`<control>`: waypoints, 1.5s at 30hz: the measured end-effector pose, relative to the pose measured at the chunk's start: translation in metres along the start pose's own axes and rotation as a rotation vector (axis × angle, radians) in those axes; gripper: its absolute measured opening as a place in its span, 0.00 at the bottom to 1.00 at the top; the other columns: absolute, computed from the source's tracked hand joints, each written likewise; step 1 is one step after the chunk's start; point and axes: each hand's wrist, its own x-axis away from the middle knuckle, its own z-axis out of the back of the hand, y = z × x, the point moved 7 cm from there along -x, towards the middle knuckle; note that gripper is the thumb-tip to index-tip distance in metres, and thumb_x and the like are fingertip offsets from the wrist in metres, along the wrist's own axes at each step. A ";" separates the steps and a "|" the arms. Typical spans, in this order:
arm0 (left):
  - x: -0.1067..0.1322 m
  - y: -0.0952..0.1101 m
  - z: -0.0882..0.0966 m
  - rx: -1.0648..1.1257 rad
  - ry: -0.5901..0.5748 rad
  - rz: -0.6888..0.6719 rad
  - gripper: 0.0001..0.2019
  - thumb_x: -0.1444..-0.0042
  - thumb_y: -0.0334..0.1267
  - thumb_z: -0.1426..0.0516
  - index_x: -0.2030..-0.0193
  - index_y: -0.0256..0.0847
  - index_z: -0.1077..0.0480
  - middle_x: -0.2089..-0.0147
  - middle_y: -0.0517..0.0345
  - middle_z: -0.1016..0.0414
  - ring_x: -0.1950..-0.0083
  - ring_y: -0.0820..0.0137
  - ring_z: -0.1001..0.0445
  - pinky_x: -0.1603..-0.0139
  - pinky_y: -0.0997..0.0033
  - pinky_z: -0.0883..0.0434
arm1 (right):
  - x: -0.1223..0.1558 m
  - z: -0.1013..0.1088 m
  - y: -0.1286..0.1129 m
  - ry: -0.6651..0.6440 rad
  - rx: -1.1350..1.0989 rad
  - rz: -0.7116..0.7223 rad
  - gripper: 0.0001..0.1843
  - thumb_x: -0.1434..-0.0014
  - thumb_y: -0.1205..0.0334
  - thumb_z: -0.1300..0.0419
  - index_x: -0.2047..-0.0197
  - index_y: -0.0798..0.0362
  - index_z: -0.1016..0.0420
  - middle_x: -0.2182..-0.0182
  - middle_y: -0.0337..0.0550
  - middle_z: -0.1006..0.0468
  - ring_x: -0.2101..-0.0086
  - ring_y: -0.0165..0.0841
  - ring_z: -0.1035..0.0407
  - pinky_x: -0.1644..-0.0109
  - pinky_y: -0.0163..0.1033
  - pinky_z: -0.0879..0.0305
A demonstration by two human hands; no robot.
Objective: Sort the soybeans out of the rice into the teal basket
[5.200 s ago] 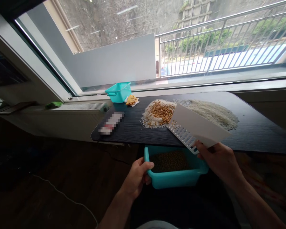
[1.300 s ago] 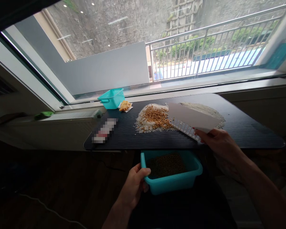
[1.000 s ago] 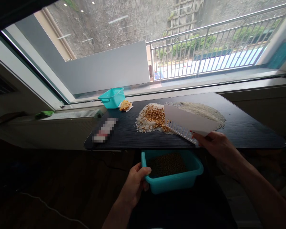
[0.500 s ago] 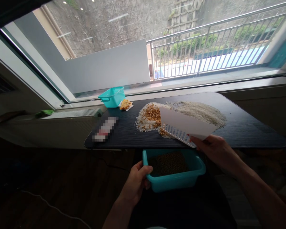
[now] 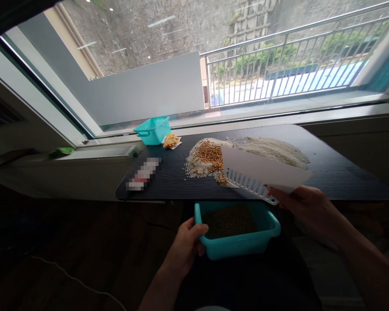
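My left hand (image 5: 185, 246) grips the left rim of a teal bin (image 5: 240, 246) partly filled with yellow beans (image 5: 230, 220), held just below the front edge of the black table (image 5: 343, 177). My right hand (image 5: 306, 207) holds a white slotted scraper (image 5: 262, 175) by its right end, its toothed edge down on the table beside a small clump of beans. Behind it lies a pile of beans mixed with rice (image 5: 205, 156), and a wide heap of white rice (image 5: 272, 149) spreads to the right.
A second teal bin (image 5: 153, 129) stands at the table's back left corner with a crumpled yellow wrapper (image 5: 171, 140) beside it. A small blurred packet (image 5: 142, 174) lies at the front left. A radiator (image 5: 100, 153) and window sill run along the left.
The scraper has swept from the back of the bean pile toward the table's front edge, dragging a small clump of beans with it. My left hand keeps the bin in place.
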 end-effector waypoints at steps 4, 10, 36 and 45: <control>0.000 0.001 -0.001 -0.004 0.004 -0.001 0.16 0.58 0.43 0.31 0.72 0.40 0.34 0.84 0.71 0.40 0.84 0.80 0.45 0.83 0.78 0.47 | -0.001 0.003 0.001 0.033 0.008 -0.002 0.25 0.56 0.39 0.35 0.71 0.54 0.16 0.76 0.46 0.18 0.73 0.43 0.27 0.70 0.43 0.33; 0.000 0.001 -0.001 -0.009 0.006 0.001 0.16 0.58 0.43 0.31 0.71 0.40 0.34 0.84 0.72 0.41 0.84 0.80 0.45 0.83 0.78 0.47 | 0.001 0.006 -0.002 -0.012 -0.016 -0.027 0.26 0.58 0.37 0.34 0.73 0.54 0.17 0.77 0.46 0.18 0.73 0.42 0.27 0.70 0.42 0.32; 0.004 0.007 -0.006 -0.007 0.041 -0.013 0.18 0.62 0.44 0.30 0.74 0.40 0.34 0.85 0.72 0.42 0.85 0.81 0.47 0.84 0.79 0.48 | -0.008 -0.003 0.005 -0.092 -0.118 -0.061 0.28 0.59 0.35 0.32 0.72 0.55 0.17 0.77 0.46 0.19 0.77 0.35 0.31 0.73 0.40 0.33; 0.004 0.006 -0.007 -0.004 0.036 -0.024 0.18 0.62 0.46 0.30 0.74 0.41 0.35 0.86 0.72 0.44 0.85 0.81 0.48 0.84 0.78 0.49 | -0.008 -0.008 -0.007 -0.099 -0.127 -0.044 0.32 0.61 0.31 0.32 0.74 0.55 0.18 0.82 0.44 0.24 0.80 0.34 0.35 0.76 0.40 0.36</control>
